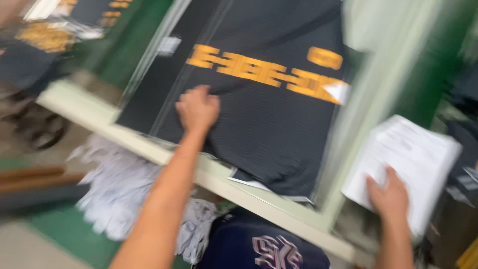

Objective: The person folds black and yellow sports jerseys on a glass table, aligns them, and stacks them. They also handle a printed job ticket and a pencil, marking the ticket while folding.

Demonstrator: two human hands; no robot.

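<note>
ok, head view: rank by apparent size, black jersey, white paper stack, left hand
1. black jersey, largest by far.
2. white paper stack, though it sits nearer the camera, which inflates it.
3. left hand, smallest.

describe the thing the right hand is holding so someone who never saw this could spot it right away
Start at the pale table edge that runs diagonally under the black garment with orange lettering, and follow it to its right end. There the right hand grips a stack of white paper sheets. It is the only flat white rectangle there; everything beside it is dark fabric.
</note>
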